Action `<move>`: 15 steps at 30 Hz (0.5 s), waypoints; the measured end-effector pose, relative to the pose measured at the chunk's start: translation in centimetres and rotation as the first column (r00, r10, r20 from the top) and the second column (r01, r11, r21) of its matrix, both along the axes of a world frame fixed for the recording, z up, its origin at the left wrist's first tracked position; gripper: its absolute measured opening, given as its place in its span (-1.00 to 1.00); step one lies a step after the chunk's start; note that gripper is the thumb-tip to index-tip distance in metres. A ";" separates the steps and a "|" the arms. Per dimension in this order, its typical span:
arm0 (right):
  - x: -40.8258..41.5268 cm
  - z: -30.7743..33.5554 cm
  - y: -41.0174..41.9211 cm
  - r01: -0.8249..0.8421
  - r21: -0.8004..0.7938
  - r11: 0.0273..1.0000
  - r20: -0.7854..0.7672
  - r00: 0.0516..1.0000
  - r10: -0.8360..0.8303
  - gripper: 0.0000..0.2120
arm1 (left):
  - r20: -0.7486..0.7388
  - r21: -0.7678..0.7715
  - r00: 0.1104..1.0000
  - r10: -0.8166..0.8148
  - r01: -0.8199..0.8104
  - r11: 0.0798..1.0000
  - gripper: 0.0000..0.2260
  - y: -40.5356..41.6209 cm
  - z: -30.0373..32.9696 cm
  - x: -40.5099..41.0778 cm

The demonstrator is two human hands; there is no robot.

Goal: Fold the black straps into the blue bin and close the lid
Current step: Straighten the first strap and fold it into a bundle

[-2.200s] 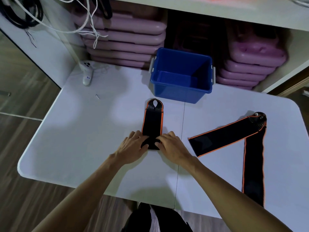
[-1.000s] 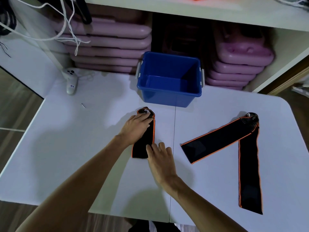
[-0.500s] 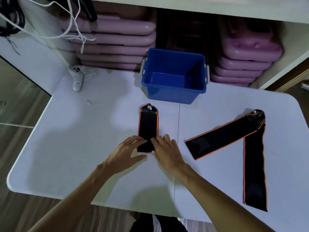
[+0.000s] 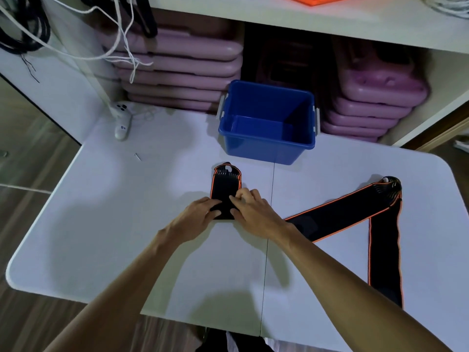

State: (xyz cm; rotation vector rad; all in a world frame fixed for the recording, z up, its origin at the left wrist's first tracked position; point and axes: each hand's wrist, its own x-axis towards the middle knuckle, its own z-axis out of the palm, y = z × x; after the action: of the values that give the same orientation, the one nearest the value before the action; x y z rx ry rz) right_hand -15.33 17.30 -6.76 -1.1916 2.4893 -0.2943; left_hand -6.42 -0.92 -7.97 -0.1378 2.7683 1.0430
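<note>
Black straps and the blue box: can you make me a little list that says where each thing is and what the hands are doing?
folded strap: flat on the white table, in front of the bin
long strap: unfolded, bent in a V, to the right
blue bin: open, empty, no lid seen
left hand: pressing the folded strap's near end
right hand: pressing the same end

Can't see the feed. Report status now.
Both hands, left and right, pressing folded strap. Second strap unfolded, right side. Bin empty, no lid seen. Path clear.

straps (image 4: 342, 217): black, orange edging | bin (image 4: 266, 148): blue | table (image 4: 127, 212): white
</note>
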 end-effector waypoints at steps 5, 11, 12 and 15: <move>0.9 -0.8 -0.1 0.121 -0.143 0.982 0.048 0.992 -0.115 -0.55 | 0.085 -0.002 0.995 0.057 -0.057 0.998 -0.74 -0.5 -0.1 -2.3; 0.1 -1.0 -0.7 0.124 -0.133 0.983 -0.036 0.991 -0.130 -0.60 | -0.085 -0.019 0.944 0.318 -0.321 0.947 -0.82 0.6 -0.4 -1.5; -0.1 -0.9 -0.8 0.130 -0.115 0.985 -0.046 0.990 -0.136 -0.60 | -0.131 -0.038 0.935 0.329 -0.336 0.941 -0.83 0.8 -0.4 -1.4; -0.5 -1.0 -1.1 0.156 -0.054 0.986 -0.050 0.986 -0.159 -0.63 | -0.252 0.007 0.908 0.335 -0.344 0.939 -0.83 0.9 -0.5 -1.4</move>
State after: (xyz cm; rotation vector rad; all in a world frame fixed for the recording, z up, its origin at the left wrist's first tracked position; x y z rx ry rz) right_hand -15.85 16.18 -7.79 -1.0354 2.6434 -0.3722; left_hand -7.77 0.00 -8.46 -0.5495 3.0671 1.1573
